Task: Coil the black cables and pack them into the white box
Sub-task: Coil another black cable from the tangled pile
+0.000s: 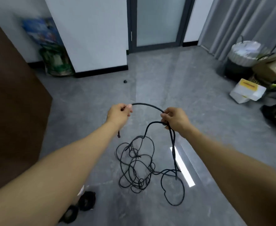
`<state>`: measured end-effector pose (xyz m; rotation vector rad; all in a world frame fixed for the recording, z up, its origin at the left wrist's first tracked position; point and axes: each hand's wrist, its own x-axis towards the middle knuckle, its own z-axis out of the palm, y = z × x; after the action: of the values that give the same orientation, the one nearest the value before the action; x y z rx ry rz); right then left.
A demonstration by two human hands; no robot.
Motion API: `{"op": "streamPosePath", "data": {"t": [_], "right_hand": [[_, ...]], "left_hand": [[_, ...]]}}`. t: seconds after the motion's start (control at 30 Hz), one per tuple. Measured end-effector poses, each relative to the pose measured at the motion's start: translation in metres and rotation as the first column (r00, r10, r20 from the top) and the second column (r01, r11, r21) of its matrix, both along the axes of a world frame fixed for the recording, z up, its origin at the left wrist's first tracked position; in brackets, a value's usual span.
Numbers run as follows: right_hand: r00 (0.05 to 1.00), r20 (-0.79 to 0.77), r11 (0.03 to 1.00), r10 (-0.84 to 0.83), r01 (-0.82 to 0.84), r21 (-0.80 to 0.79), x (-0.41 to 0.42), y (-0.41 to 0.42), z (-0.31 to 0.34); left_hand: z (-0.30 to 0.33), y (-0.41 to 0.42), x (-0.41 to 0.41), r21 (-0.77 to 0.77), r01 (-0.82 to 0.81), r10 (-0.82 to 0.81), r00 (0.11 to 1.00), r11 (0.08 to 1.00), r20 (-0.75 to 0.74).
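- The grey polished tile floor (150,82) fills most of the view, with a bright strip of reflected light on it at the right.
- A dark brown wooden panel (11,103) stands at the left edge.
- A frosted glass door in a dark frame (158,22) is at the far end, and grey pleated curtains (240,22) hang to the right of it.
- The long thin black cable (137,165) lies mostly in a loose tangle on the floor between the 2 forearms; several strands rise from it to the right hand, and a short arc spans between the 2 hands.
- The white cardboard box with a yellow top (246,92) sits on the floor at the far right, well apart from the cable.
- 2 small coiled black bundles (83,201) lie on the floor under the left forearm.
- The right hand (174,119) has its fingers curled around the gathered cable strands.
- The left hand (118,114) pinches the cable near its end between thumb and fingertips.
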<state>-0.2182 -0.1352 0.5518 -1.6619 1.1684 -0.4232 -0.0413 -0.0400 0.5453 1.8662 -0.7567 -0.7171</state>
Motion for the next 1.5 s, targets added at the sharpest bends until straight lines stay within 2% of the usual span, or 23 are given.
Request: {"op": "streamPosePath", "data": {"t": [0.23,0.4,0.53,0.7,0.8,0.87,0.93,1.03,1.1,1.2,1.27,1.33,1.4,1.47,1.5], "right_hand": [[0.996,0.087,0.997,-0.018,0.025,-0.074,-0.021,-0.019,0.205],[0.986,0.165,0.997,-0.022,0.034,-0.072,-0.026,-0.037,0.315],[0.972,0.229,0.996,-0.053,0.067,-0.053,-0.036,-0.047,0.368],[0.948,0.295,0.992,-0.120,0.129,-0.012,-0.054,-0.057,0.404],[0.924,0.334,0.982,-0.185,0.181,0.045,-0.058,-0.064,0.415],[0.899,0.356,0.966,-0.257,0.246,0.077,-0.056,-0.069,0.420],[0.882,0.357,0.951,-0.308,0.295,0.094,-0.052,-0.073,0.423],[0.887,0.327,0.946,-0.325,0.308,0.105,-0.056,-0.076,0.425],[0.890,0.290,0.934,-0.353,0.351,0.058,-0.052,-0.080,0.430],[0.870,0.262,0.899,-0.418,0.438,-0.023,-0.045,-0.090,0.440],[0.878,0.199,0.876,-0.434,0.463,-0.132,-0.039,-0.096,0.445],[0.901,0.073,0.856,-0.427,0.429,-0.289,-0.035,-0.099,0.449],[0.923,-0.060,0.853,-0.380,0.325,-0.409,-0.029,-0.096,0.455],[0.952,-0.121,0.890,-0.282,0.212,-0.404,-0.024,-0.087,0.464],[0.975,-0.100,0.933,-0.200,0.158,-0.324,-0.022,-0.080,0.470]], "left_hand": [[0.206,-0.013,-0.021,0.051,0.069,-0.073,0.993,0.996,0.097],[0.310,-0.031,-0.048,-0.020,0.059,-0.057,0.995,0.998,0.085],[0.358,-0.038,-0.075,-0.042,0.207,-0.206,0.978,0.977,0.028],[0.389,-0.043,-0.103,-0.024,0.383,-0.384,0.921,0.923,-0.062],[0.397,-0.047,-0.119,-0.010,0.515,-0.511,0.847,0.857,-0.145],[0.399,-0.052,-0.125,0.049,0.639,-0.626,0.765,0.768,-0.151],[0.397,-0.057,-0.126,0.108,0.680,-0.672,0.734,0.726,-0.104],[0.400,-0.064,-0.121,0.111,0.568,-0.577,0.812,0.815,0.081],[0.409,-0.074,-0.102,0.119,0.510,-0.523,0.817,0.852,0.244],[0.427,-0.092,-0.078,0.086,0.525,-0.524,0.795,0.847,0.306],[0.436,-0.102,-0.067,0.050,0.534,-0.520,0.791,0.844,0.322],[0.440,-0.114,-0.056,0.050,0.517,-0.490,0.770,0.854,0.410],[0.444,-0.128,-0.045,0.080,0.456,-0.424,0.730,0.886,0.536],[0.452,-0.140,-0.039,0.126,0.377,-0.374,0.709,0.917,0.598],[0.456,-0.145,-0.036,0.147,0.353,-0.368,0.721,0.924,0.587]]}}
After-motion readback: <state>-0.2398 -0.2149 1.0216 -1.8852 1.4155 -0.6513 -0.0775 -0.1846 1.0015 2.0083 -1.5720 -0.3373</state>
